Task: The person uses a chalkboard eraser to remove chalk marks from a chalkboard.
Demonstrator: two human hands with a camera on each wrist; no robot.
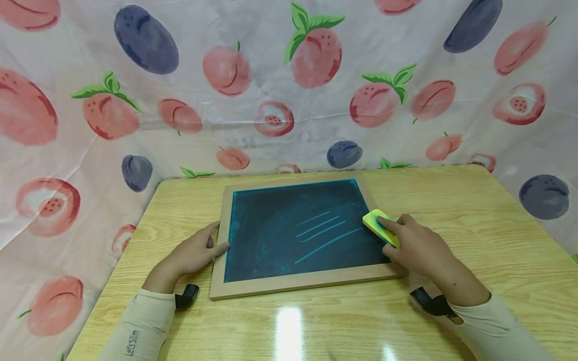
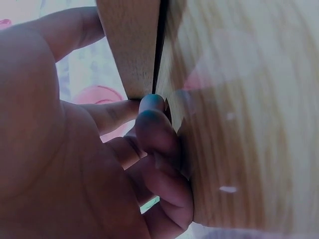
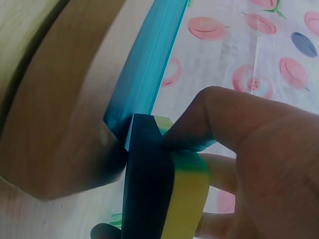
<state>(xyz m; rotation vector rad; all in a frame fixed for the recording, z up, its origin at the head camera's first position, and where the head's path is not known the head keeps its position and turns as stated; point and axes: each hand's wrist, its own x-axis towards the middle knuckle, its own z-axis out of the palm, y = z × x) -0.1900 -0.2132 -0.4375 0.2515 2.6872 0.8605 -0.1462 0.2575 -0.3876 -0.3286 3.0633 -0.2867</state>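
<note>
A wood-framed chalkboard [image 1: 271, 215] lies on the table, with several blue-green chalk lines and faint smears on its dark face. My left hand [image 1: 191, 253] holds the left side of its frame [image 2: 132, 45], thumb on top and fingers curled at the lower edge. In my right hand [image 1: 417, 245] is a yellow chalkboard eraser [image 1: 381, 228] with a dark felt underside [image 3: 147, 179], gripped between thumb and fingers. The eraser is at the board's right side, overlapping the frame. Blue-green chalk dust marks fingertips [image 2: 149, 119] of the left hand and the eraser's top.
The wood-grain table [image 1: 253, 326] extends around the board on all sides. Behind it hangs a white cloth [image 1: 180, 90] printed with peaches and plums. A black wrist mount [image 1: 187, 297] sits at the left wrist, another mount [image 1: 431, 302] at the right.
</note>
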